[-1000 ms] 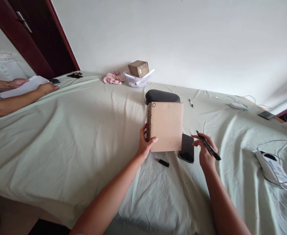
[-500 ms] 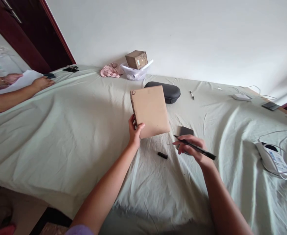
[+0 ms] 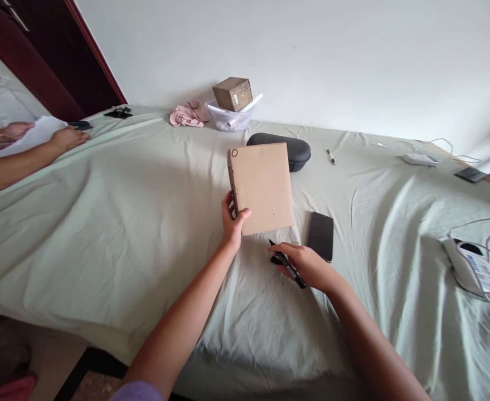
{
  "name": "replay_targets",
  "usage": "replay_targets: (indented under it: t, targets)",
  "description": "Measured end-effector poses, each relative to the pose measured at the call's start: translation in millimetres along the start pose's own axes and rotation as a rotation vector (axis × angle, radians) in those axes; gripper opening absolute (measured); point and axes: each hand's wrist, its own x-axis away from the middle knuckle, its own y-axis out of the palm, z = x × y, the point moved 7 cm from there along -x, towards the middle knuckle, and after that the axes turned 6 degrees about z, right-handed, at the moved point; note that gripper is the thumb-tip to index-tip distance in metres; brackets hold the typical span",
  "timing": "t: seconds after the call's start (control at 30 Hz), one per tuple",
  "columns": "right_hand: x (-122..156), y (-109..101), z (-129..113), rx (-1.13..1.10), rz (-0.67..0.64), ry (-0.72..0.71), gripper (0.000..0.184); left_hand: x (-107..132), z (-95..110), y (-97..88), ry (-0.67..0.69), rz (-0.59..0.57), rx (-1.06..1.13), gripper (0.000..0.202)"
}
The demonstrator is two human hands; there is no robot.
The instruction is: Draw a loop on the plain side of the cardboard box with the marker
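At the far left edge of the surface [image 3: 102,211], which is draped in a pale green sheet, a co-worker's hands [image 3: 67,136] are resting on white paper [image 3: 35,133], apart from the work in hand. Near the far edge, a pink cloth [image 3: 188,113] is lying beside a clear tub [image 3: 230,120] that is carrying a small cardboard box [image 3: 232,93]. Toward the middle, the left hand [image 3: 233,223] is gripping a tan notebook [image 3: 262,186] by its spine edge, thumb on the cover, tilting it upright just in front of a dark oval case [image 3: 289,150]; a small circle is marked at the cover's top left corner. Just right of and below the notebook, the right hand [image 3: 305,264] is closing its grip around a black marker [image 3: 287,264], the tip pointing up toward the notebook, while the fingers are pressing down near a small dark piece, probably the marker's cap [image 3: 276,259], which is partly hidden. A black phone [image 3: 320,235] is lying flat just beside this hand. Judged from this layout, the step in hand is capping the marker; the next move is calling for aligning tip and cap one-handed, or freeing the left hand. Farther right, a pen [image 3: 331,156] is lying near the far edge, and a white device [image 3: 474,270] with its cable is sitting at the right edge.
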Motion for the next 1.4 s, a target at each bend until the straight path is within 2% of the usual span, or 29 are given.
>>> replay_targets:
  t: [0.17, 0.37, 0.57, 0.77, 0.93, 1.03, 1.13, 1.27, 1.33, 1.4]
  targets:
    - [-1, 3, -5, 0.019, -0.033, -0.014, 0.050, 0, 1, 2.2, 0.024, -0.032, -0.019, 0.083]
    - [-2, 0, -8, 0.131, -0.007, -0.059, 0.055, 0, 0, 0.8, 0.034, -0.032, -0.034, 0.083]
    - [0, -7, -7, 0.054, 0.043, -0.026, 0.031, 0, 2, 1.4, 0.035, -0.033, -0.023, 0.080]
    - [-1, 0, 0, 0.156, 0.075, 0.000, 0.038, 0, 1, 2.9, 0.016, -0.038, -0.010, 0.084]
    - [0, -7, 20, 0.230, 0.155, 0.132, 0.024, -1, 1, 2.4, 0.006, -0.023, 0.001, 0.083]
    - [5, -22, 34, 0.100, 0.193, 0.183, 0.027, -1, 1, 2.1, 0.013, -0.028, 0.005, 0.084]
    - [13, -38, 45, -0.182, 0.198, 0.248, 0.040, -2, 0, 1.1, 0.016, -0.029, 0.003, 0.085]
    - [19, -57, 44, -0.555, 0.257, 0.297, 0.023, -2, -2, 0.6, 0.021, -0.028, -0.002, 0.084]
    - [19, -59, 39, -0.614, 0.238, 0.317, 0.016, -3, -2, 0.7, 0.022, -0.025, 0.003, 0.084]
    - [20, -56, 35, -0.600, 0.165, 0.343, 0.017, -3, -2, 0.7, 0.023, -0.021, 0.007, 0.083]
